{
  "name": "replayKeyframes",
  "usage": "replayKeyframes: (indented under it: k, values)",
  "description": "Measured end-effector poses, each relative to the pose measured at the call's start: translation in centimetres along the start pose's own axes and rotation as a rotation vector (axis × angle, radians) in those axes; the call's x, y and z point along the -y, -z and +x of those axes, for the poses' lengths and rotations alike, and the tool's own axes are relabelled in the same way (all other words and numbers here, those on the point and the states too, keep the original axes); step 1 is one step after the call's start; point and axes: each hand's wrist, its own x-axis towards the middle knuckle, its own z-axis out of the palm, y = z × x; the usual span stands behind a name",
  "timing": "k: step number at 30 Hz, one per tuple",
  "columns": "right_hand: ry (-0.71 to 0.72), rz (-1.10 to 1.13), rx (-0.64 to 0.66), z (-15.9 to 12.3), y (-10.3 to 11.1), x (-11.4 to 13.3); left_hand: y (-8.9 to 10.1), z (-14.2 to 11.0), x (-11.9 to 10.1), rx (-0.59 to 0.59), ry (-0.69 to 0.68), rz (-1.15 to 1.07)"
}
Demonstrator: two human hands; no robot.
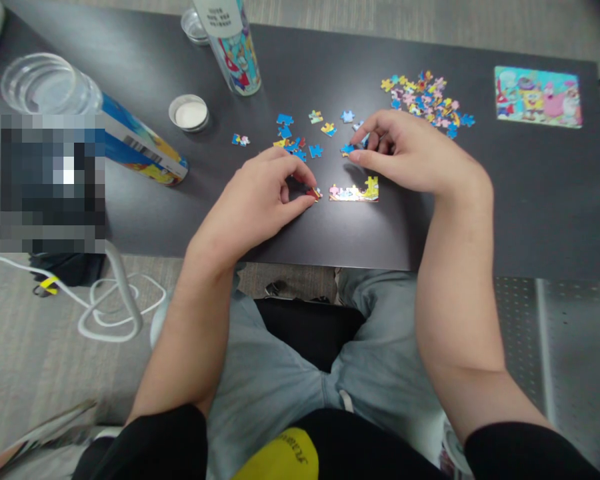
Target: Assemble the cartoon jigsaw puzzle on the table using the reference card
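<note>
We log one view, worn on the head, facing forward and steeply down. We note the lap [385, 360] below, the tabletop [540, 207] across the upper half, and the left hand [265, 193] and right hand [405, 150] centrally, at close range; the pixelated patch [40, 183] at left seems unreliable.

On the table [540, 200], loose pieces [315, 151] lie behind the strip [354, 193], mostly to its left. The pile [425, 100] is behind it to the right, left of the card [539, 97]; both tubes [145, 148] are farther left.
</note>
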Motion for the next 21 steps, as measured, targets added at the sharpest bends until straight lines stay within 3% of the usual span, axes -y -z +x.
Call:
replayKeyframes:
  k: [9, 21]
  values:
    - [-0.094, 0.003, 0.009, -0.3, 0.0, 1.6, -1.3, 0.1, -0.3, -0.028, 0.000, -0.009]
    - [-0.095, 0.044, 0.014, -0.3, 0.0, 1.5, -1.4, 0.3, -0.9, -0.035, 0.014, -0.004]
